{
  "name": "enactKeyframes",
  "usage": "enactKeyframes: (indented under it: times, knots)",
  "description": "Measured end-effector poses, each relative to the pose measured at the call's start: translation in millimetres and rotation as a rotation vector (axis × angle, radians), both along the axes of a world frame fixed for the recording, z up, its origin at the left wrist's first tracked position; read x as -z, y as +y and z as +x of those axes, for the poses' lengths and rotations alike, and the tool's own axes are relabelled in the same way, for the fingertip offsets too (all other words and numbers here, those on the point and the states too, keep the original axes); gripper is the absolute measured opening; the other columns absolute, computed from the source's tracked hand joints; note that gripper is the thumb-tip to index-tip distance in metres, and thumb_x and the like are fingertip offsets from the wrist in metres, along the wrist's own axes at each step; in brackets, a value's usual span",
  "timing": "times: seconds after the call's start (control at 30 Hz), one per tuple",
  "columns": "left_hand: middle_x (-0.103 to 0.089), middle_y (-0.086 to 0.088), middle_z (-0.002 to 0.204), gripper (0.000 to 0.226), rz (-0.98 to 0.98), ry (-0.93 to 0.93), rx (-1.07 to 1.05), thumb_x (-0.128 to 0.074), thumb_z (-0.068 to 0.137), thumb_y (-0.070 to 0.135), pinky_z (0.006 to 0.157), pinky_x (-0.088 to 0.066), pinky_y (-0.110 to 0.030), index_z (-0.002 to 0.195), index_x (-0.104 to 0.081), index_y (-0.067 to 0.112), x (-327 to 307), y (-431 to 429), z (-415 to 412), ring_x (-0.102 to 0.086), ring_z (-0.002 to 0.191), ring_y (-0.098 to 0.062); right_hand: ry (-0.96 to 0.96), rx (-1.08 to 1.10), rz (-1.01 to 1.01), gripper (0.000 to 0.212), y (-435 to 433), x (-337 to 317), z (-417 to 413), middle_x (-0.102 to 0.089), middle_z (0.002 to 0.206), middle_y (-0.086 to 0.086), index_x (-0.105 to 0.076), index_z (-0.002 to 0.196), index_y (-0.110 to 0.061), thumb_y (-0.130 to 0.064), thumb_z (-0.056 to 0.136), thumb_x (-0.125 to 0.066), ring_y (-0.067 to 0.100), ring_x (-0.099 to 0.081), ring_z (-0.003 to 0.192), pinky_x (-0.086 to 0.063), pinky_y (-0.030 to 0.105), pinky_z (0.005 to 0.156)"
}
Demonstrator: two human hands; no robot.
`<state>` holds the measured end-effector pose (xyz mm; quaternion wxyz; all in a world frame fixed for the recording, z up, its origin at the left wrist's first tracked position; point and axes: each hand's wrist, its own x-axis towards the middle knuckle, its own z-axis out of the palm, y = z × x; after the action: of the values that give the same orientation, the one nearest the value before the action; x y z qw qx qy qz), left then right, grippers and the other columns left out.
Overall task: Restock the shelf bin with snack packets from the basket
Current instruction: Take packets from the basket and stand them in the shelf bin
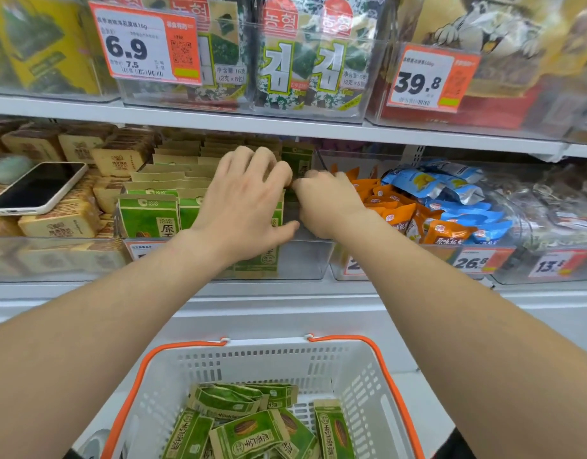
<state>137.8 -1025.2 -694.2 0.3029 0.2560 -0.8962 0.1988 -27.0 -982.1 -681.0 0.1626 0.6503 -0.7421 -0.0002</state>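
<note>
The white shelf (87, 288) bears clear bins (305, 260) standing side by side in a row.
</note>
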Motion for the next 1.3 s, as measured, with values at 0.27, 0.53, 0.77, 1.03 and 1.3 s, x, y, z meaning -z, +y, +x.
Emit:
enactKeyframes:
  times: [0.27, 0.53, 0.77, 1.03, 1.3]
  knots:
    - [-0.051, -0.003, 0.051, 0.023, 0.001, -0.160, 0.167, -0.051, 0.088, 0.031, 0.046, -0.031, -0.026, 0.071, -0.046, 0.017, 43.5, 33.7, 14.7, -0.049, 0.040, -0.029, 0.008, -0.042, -0.187, 0.025, 83.5, 54.2, 19.9, -0.065, 0.108, 0.013, -0.058, 0.114, -0.012, -0.027, 0.097, -0.049, 0.035, -0.059, 0.101, -0.034, 0.041, 0.077]
    - [-0.071, -0.005, 0.086, 0.026, 0.388, -0.601, 0.002, -0.045, 0.098, 0.040, 0.060, -0.038, -0.033, 0.088, -0.058, 0.020, 150.2, 82.7, 11.6, -0.067, 0.074, -0.033, 0.132, 0.005, 0.135, 0.083, 129.9, 140.3, 42.4, 0.016, 0.165, 0.034, -0.012, 0.163, -0.004, -0.034, 0.097, -0.053, 0.046, 0.007, 0.156, -0.011, 0.057, 0.126]
    - [-0.069, -0.004, 0.105, 0.022, 0.727, -0.845, -0.176, -0.048, 0.104, 0.035, 0.069, -0.050, -0.036, 0.095, -0.058, 0.018, 246.1, 99.3, 31.7, -0.064, 0.086, -0.026, 0.127, -0.094, 0.632, 0.060, 136.1, 193.7, 69.7, -0.040, 0.150, 0.018, -0.044, 0.148, -0.019, -0.034, 0.095, -0.066, 0.040, -0.040, 0.139, -0.034, 0.053, 0.110]
    - [-0.037, -0.015, 0.156, 0.067, 0.763, -0.986, -0.259, -0.064, 0.098, 0.019, 0.116, -0.040, -0.050, 0.157, -0.031, 0.010, 319.1, 83.5, 53.4, -0.041, 0.142, -0.038, 0.019, -0.130, 0.847, 0.032, 116.6, 205.5, 76.1, -0.062, 0.124, 0.003, -0.059, 0.132, -0.018, -0.024, 0.101, -0.061, 0.028, -0.062, 0.106, -0.043, 0.043, 0.086]
    - [-0.037, -0.017, 0.155, 0.047, 0.681, -1.084, -0.229, -0.065, 0.096, -0.001, 0.107, -0.051, -0.046, 0.141, -0.056, 0.008, 326.2, 78.2, 48.6, -0.054, 0.130, -0.034, -0.023, -0.098, 0.865, 0.015, 99.8, 212.8, 64.4, -0.050, 0.082, -0.003, -0.064, 0.113, -0.017, -0.013, 0.100, -0.059, 0.016, -0.049, 0.068, -0.038, 0.036, 0.070]
